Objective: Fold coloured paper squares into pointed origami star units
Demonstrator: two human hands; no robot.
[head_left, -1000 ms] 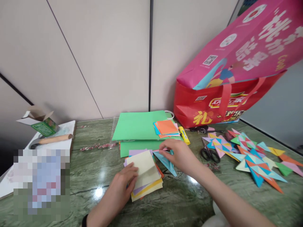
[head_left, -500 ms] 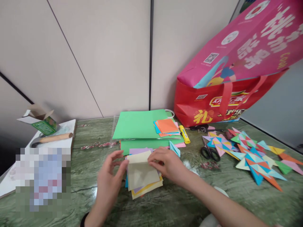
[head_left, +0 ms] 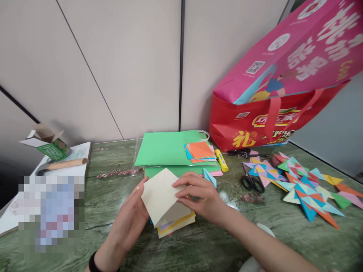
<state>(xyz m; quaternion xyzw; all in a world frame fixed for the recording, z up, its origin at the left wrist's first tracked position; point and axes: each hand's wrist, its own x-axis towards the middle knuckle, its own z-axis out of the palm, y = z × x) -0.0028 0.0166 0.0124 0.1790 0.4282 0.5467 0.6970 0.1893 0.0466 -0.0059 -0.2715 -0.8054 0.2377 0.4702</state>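
Note:
A cream square of paper (head_left: 160,196) is raised and turned cornerwise above a small pile of coloured paper squares (head_left: 177,226). My right hand (head_left: 198,192) pinches it at its right corner between thumb and fingers. On the other side my left hand (head_left: 132,211) holds the left corner, its fingers partly hidden behind the sheet. Yellow, purple and cream edges of the pile show below. Just beyond my right fingers lies a light-blue folded paper piece (head_left: 210,177).
Green paper sheets (head_left: 167,149) lie behind, topped by small orange squares (head_left: 201,150). Beside them is a yellow glue stick (head_left: 221,160). Scissors (head_left: 252,183) and folded paper stars (head_left: 309,192) are to the right, before a red bag (head_left: 227,124). A wooden-handled tool (head_left: 68,165) and green box (head_left: 56,149) are left.
The cream sheet has come up off the pile and turned cornerwise. My left hand has closed on its left corner, and my right hand has its other side.

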